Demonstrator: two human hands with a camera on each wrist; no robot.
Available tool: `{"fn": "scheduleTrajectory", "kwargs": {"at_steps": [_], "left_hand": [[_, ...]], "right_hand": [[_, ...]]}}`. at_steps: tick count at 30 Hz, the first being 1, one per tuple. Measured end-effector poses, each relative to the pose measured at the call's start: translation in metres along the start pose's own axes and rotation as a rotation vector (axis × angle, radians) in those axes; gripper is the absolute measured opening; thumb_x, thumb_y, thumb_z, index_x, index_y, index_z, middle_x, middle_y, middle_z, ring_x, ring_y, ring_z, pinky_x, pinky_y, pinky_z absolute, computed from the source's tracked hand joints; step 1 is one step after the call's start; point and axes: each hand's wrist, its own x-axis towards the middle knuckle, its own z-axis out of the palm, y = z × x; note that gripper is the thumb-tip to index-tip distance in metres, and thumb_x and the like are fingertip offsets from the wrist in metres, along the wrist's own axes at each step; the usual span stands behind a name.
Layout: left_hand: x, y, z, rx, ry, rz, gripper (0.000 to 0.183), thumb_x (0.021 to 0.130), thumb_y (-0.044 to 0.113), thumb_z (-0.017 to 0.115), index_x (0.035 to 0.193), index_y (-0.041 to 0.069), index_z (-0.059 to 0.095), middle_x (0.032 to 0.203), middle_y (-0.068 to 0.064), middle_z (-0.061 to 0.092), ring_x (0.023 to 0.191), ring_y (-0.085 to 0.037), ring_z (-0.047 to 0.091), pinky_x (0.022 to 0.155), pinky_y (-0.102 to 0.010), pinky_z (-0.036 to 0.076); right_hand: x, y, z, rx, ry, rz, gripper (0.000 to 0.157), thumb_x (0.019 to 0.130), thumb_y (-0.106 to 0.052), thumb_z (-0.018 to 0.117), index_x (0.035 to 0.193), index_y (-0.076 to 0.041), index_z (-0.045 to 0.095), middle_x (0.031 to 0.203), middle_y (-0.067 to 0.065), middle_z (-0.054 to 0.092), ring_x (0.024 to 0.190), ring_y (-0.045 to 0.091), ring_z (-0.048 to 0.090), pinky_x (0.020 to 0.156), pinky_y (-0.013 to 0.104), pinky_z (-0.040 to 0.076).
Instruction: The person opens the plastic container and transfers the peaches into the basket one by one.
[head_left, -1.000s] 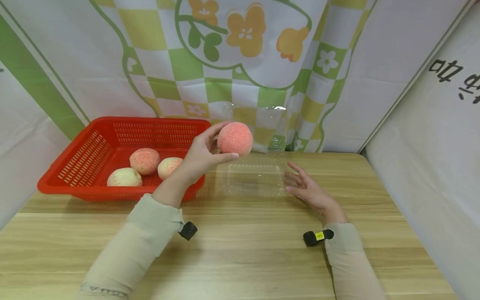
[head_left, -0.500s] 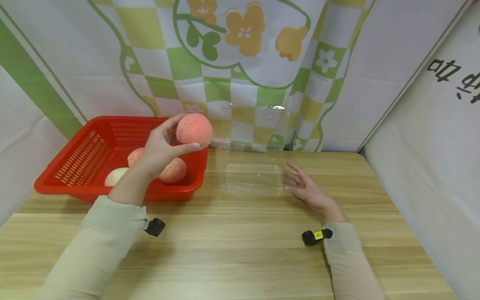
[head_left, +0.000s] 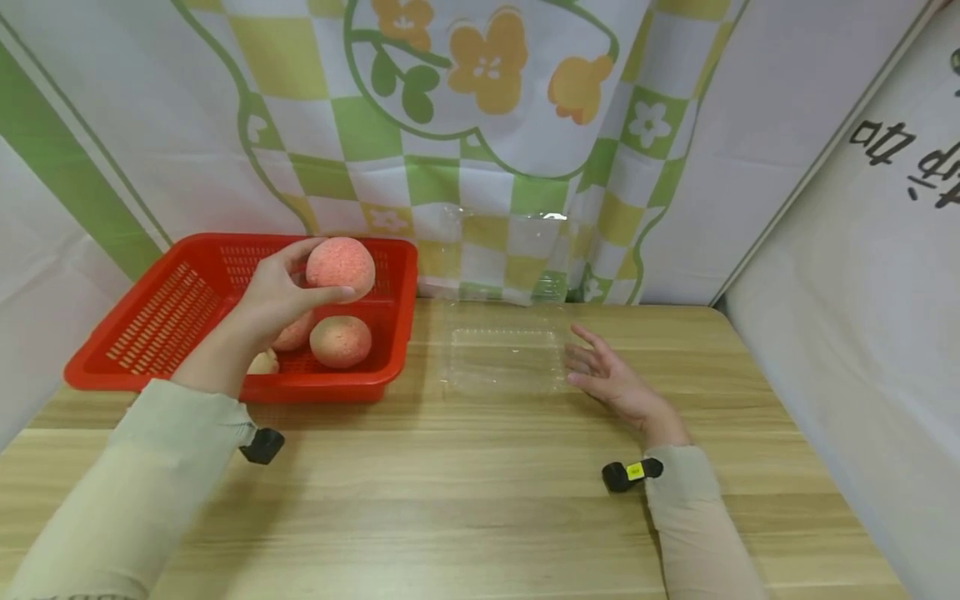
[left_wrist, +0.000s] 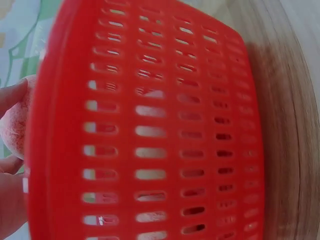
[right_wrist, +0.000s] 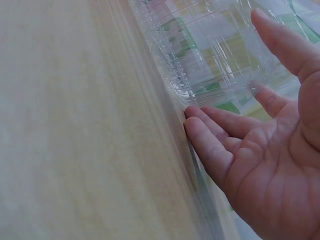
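My left hand holds a pink peach between thumb and fingers, above the red plastic basket. Below it, another peach lies in the basket, and two more are partly covered by my hand and forearm. In the left wrist view the basket's slotted wall hides most of the held peach. My right hand is beside the right side of a clear plastic clamshell box, whose lid stands raised at the back. Its relaxed fingers are right at the box's edge in the right wrist view.
A wooden table carries the basket at left and the box near the back edge. Behind hangs a checked, flowered curtain, with the raised lid in front of it. A pale wall covering bounds the right side.
My left hand has moved left with the peach, from near the clear box to over the red basket. My right hand has stayed beside the box.
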Motion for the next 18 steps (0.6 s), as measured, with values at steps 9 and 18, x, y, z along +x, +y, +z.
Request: {"fn": "scheduleTrajectory", "kwargs": {"at_steps": [9, 18], "left_hand": [[0.014, -0.004, 0.000, 0.085, -0.056, -0.001, 0.094, 0.083, 0.042, 0.079, 0.157, 0.016, 0.028, 0.149, -0.012, 0.045, 0.125, -0.030, 0.051, 0.106, -0.049, 0.047], [0.034, -0.010, 0.005, 0.202, -0.122, -0.025, 0.092, 0.085, 0.039, 0.077, 0.157, 0.010, 0.027, 0.151, -0.018, 0.043, 0.124, -0.034, 0.050, 0.108, -0.056, 0.043]], "right_hand": [[0.000, 0.000, -0.002, 0.005, 0.005, -0.010, 0.084, 0.099, -0.007, 0.058, 0.161, -0.017, 0.001, 0.164, 0.027, 0.009, 0.150, 0.047, 0.016, 0.120, 0.061, 0.015], [0.000, 0.001, -0.001, 0.004, 0.009, -0.001, 0.083, 0.099, -0.006, 0.057, 0.161, -0.019, 0.004, 0.164, 0.026, 0.011, 0.150, 0.047, 0.017, 0.120, 0.060, 0.016]]}}
